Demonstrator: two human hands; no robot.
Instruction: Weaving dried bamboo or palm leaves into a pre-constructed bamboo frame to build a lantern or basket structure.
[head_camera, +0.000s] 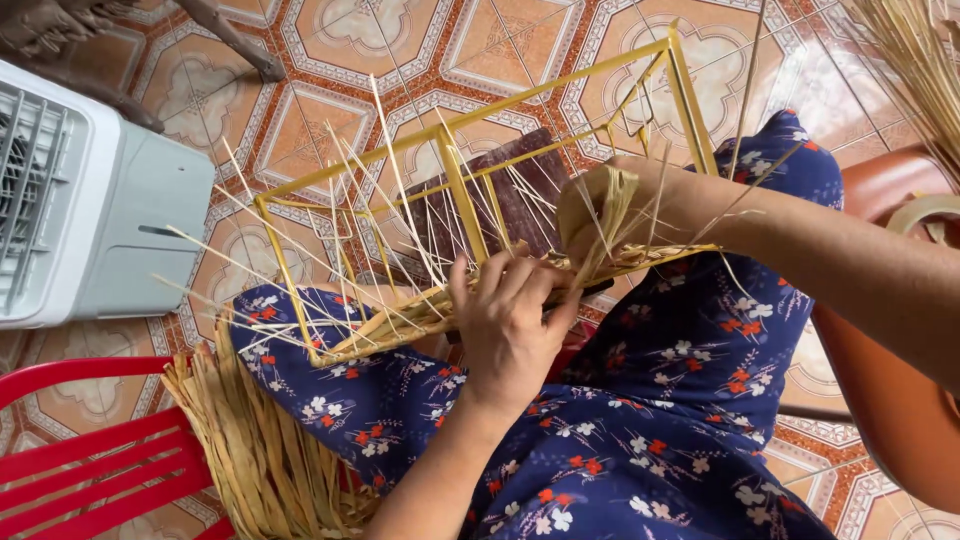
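Frame carrier = lap in blue floral dress (640, 440). Yellow wire frame (455, 185) rests on it, under the fingers (500, 285). Straw bundle (265, 450) left of the fingers. Patterned tile floor (330, 40) beyond the fingertips carries white fan unit (90, 200).

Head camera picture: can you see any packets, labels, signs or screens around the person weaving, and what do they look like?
None: no packet, label, sign or screen shows.
Nearest: a white and grey appliance with a grille, on the tiled floor at the left; no display is visible.
Both hands work straw on a yellow wire frame.
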